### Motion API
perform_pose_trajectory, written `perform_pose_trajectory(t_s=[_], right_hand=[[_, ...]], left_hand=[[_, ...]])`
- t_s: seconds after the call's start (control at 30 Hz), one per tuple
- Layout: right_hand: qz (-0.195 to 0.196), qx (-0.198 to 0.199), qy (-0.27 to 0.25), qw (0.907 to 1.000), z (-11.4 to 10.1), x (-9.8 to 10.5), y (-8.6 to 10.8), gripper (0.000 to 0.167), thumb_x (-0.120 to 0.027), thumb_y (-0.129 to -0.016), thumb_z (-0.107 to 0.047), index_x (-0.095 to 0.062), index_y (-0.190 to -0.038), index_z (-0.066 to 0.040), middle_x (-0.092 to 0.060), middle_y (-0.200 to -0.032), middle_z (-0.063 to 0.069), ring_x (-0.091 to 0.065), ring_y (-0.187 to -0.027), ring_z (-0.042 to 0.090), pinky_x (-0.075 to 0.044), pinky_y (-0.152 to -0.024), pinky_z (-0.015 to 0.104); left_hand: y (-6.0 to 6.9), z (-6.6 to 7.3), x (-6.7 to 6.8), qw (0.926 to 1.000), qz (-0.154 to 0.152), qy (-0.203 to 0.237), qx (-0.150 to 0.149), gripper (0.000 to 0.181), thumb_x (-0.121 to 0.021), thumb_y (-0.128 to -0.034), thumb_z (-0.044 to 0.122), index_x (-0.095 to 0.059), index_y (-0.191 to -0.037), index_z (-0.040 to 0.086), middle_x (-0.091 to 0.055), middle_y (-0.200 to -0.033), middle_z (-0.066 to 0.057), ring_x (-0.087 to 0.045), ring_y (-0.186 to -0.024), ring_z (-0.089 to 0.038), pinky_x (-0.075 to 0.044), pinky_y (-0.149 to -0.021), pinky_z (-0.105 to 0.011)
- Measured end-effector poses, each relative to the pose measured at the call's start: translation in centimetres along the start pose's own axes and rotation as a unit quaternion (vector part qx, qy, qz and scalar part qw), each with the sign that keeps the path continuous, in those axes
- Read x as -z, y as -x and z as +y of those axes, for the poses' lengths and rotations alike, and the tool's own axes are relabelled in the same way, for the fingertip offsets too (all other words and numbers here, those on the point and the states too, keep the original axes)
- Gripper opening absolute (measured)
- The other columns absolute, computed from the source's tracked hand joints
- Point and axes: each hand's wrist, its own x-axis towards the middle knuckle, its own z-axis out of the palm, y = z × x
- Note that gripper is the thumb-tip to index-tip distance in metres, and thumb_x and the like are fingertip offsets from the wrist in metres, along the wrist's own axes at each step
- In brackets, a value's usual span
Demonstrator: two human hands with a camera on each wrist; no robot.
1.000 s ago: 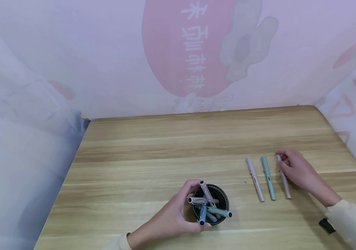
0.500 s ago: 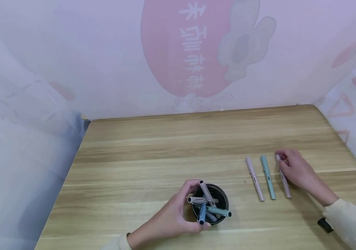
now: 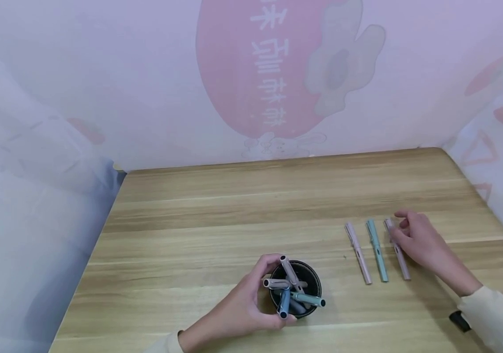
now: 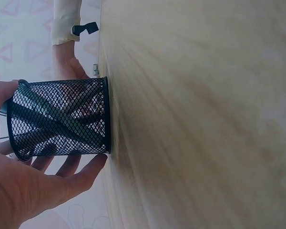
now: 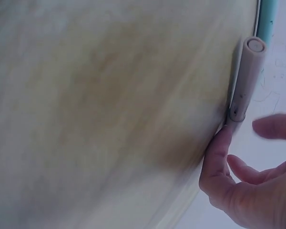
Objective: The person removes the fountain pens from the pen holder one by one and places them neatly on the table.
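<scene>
A black mesh pen holder (image 3: 317, 279) stands on the table with several pens leaning in it, among them a blue pen (image 3: 284, 303) and a teal pen (image 3: 307, 298). My left hand (image 3: 249, 301) grips it, thumb and fingers curled around opposite sides; the left wrist view shows its mesh wall (image 4: 62, 119) upright on the tabletop. On the right, three pens lie roughly parallel: a pale pink pen (image 3: 359, 254), a light teal pen (image 3: 378, 251) and a mauve-pink pen (image 3: 402, 263). My right hand (image 3: 421, 245) is at the mauve-pink pen, thumb touching it, index finger raised apart.
The wooden table (image 3: 198, 220) reaches back to a pale printed curtain (image 3: 145, 88), with more fabric along both sides. A small black object (image 3: 460, 321) sits by the right sleeve.
My right index finger has come away from the mauve-pink pen's end, and that pen has shifted slightly left. My left hand stays on the pen holder.
</scene>
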Motion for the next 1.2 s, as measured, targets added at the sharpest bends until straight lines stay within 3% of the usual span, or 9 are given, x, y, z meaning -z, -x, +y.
perform_pose_trajectory(t_s=[0.33, 0.5, 0.67, 0.8, 0.83, 0.93, 1.07, 1.2], right_hand=[[-0.017, -0.014, 0.015, 0.9997, -0.3, 0.0, 0.1, 0.062, -0.071, -0.104, -0.013, -0.043, -0.144, 0.026, -0.060, -0.114, 0.035, -0.066, -0.097, 0.040, -0.055, -0.077, 0.050], [-0.014, -0.029, 0.012, 0.9994, -0.6, -0.2, 0.6, 0.068, -0.068, -0.108, -0.021, -0.038, -0.149, 0.024, -0.051, -0.129, 0.041, -0.062, -0.105, 0.046, -0.055, -0.082, 0.056], [0.010, -0.023, -0.002, 0.9997, -1.4, -0.7, 1.7, 0.068, -0.064, -0.111, -0.026, -0.036, -0.153, 0.019, -0.033, -0.147, 0.047, -0.053, -0.125, 0.061, -0.050, -0.094, 0.073], [0.049, 0.018, -0.015, 0.9985, -2.4, -1.3, 2.6, 0.058, -0.066, -0.110, -0.021, -0.043, -0.150, 0.014, -0.037, -0.148, 0.042, -0.051, -0.128, 0.059, -0.048, -0.094, 0.074], [0.061, 0.031, -0.021, 0.9974, -2.7, -1.4, 2.9, 0.054, -0.067, -0.109, -0.018, -0.045, -0.148, 0.012, -0.040, -0.147, 0.040, -0.051, -0.129, 0.058, -0.048, -0.094, 0.073], [0.104, 0.082, -0.048, 0.9900, -3.5, -1.9, 3.6, 0.045, -0.071, -0.106, -0.008, -0.052, -0.141, 0.010, -0.051, -0.142, 0.032, -0.053, -0.128, 0.052, -0.048, -0.107, 0.048], [0.130, 0.143, -0.084, 0.9776, -4.7, -2.7, 4.3, 0.044, -0.073, -0.101, 0.001, -0.055, -0.140, 0.006, -0.059, -0.141, 0.024, -0.054, -0.130, 0.043, -0.032, -0.107, 0.009], [0.118, 0.162, -0.111, 0.9733, -6.1, -3.4, 5.3, 0.049, -0.075, -0.100, 0.002, -0.058, -0.146, -0.006, -0.062, -0.147, 0.014, -0.051, -0.140, 0.021, -0.029, -0.112, 0.009]], left_hand=[[0.0, 0.2, 0.0, 0.9999, 0.002, 0.006, 0.009, 0.090, -0.096, -0.0865, 0.027, -0.040, -0.156, 0.037, -0.063, -0.148, 0.009, -0.059, -0.135, -0.016, -0.032, -0.123, -0.052], [-0.1, 0.2, 0.0, 1.0000, 0.002, 0.006, 0.008, 0.089, -0.095, -0.0868, 0.028, -0.040, -0.156, 0.037, -0.062, -0.149, 0.009, -0.057, -0.136, -0.016, -0.032, -0.122, -0.056], [-0.1, 0.1, 0.0, 0.9999, -0.001, 0.002, 0.013, 0.089, -0.095, -0.0869, 0.029, -0.040, -0.156, 0.038, -0.061, -0.149, 0.010, -0.055, -0.138, -0.016, -0.031, -0.122, -0.057], [-0.1, 0.0, 0.1, 0.9998, -0.006, 0.003, 0.016, 0.090, -0.095, -0.0872, 0.030, -0.040, -0.157, 0.039, -0.059, -0.151, 0.010, -0.055, -0.139, -0.016, -0.032, -0.122, -0.055], [-0.1, 0.0, 0.1, 0.9998, -0.007, 0.004, 0.015, 0.090, -0.094, -0.0873, 0.030, -0.039, -0.158, 0.039, -0.058, -0.152, 0.009, -0.055, -0.138, -0.016, -0.033, -0.122, -0.055], [0.0, -0.1, 0.2, 0.9998, -0.008, 0.001, 0.016, 0.091, -0.094, -0.0876, 0.032, -0.039, -0.159, 0.040, -0.057, -0.154, 0.009, -0.057, -0.137, -0.018, -0.035, -0.121, -0.054], [0.0, -0.1, 0.3, 0.9996, -0.003, -0.014, 0.025, 0.090, -0.094, -0.0882, 0.038, -0.039, -0.160, 0.039, -0.057, -0.154, 0.011, -0.056, -0.138, -0.018, -0.035, -0.120, -0.057], [0.1, -0.1, 0.4, 0.9986, 0.004, -0.031, 0.044, 0.094, -0.094, -0.0864, 0.043, -0.038, -0.161, 0.037, -0.054, -0.156, 0.016, -0.050, -0.144, -0.017, -0.034, -0.119, -0.063]])
